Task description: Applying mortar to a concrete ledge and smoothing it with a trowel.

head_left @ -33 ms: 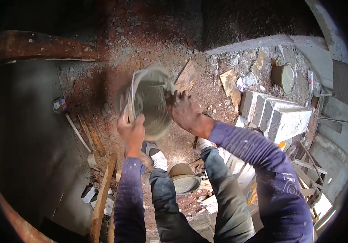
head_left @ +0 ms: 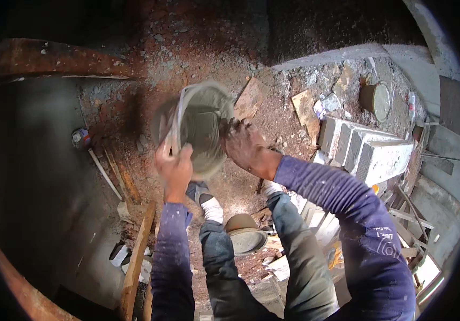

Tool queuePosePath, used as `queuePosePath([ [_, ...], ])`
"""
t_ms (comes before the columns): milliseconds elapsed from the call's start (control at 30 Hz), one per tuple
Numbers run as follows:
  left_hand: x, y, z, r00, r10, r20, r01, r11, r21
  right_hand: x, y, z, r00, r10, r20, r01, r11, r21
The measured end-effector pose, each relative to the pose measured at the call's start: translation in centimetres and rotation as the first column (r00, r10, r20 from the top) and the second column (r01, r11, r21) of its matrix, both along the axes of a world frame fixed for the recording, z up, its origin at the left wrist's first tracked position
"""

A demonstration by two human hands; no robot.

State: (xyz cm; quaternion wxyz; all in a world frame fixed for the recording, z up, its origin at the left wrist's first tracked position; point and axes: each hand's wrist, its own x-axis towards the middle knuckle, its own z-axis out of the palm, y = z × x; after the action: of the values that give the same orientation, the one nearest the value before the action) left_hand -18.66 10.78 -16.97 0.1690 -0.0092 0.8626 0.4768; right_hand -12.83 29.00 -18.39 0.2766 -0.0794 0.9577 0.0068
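Observation:
A bucket is tipped in front of me above the rubble ground, its mouth turned partly toward me. Wet grey mortar coats or fills its inside; how deep, I cannot tell. My left hand is closed on the left side of the rim by the handle, thumb on the near side. At the right edge my right hand grips the rim with curled fingers. Motion blurs the bucket's outline.
Another bucket or bowl sits between my legs. White-faced blocks lean together at right, below a further bucket. Loose boards lie beyond my right hand. A timber and a can are at left.
The bucket has shifted slightly up and to the right, with both hands still on it. Otherwise the scene looks nearly the same.

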Motion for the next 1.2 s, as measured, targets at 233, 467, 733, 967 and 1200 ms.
queuePosePath([
  [233,-4.9,-1.0,5.7,0.909,-0.272,-0.316,0.343,0.919,0.196,0.7,-2.1,4.6,0.99,0.005,0.14,0.046,0.932,-0.359],
  [467,-3.3,-4.4,5.7,1.0,-0.015,0.018,0.007,0.92,0.392,4.9,-5.3,4.8,0.984,-0.176,-0.043,0.075,0.615,-0.785],
  [733,-1.4,-7.7,4.4,0.788,0.541,0.293,-0.61,0.751,0.254,2.3,-2.4,5.3,0.845,-0.242,0.477,0.505,0.07,-0.86],
  [967,2.7,-11.2,1.7,0.749,0.602,0.276,-0.662,0.671,0.334,-7.7,13.5,-3.0,0.624,-0.093,0.776,0.508,-0.707,-0.492],
  [1200,6.6,-11.4,-3.9,0.716,0.647,0.26,-0.676,0.736,0.028,-6.0,17.6,-8.5,0.352,-0.46,0.815,0.736,-0.402,-0.545],
])
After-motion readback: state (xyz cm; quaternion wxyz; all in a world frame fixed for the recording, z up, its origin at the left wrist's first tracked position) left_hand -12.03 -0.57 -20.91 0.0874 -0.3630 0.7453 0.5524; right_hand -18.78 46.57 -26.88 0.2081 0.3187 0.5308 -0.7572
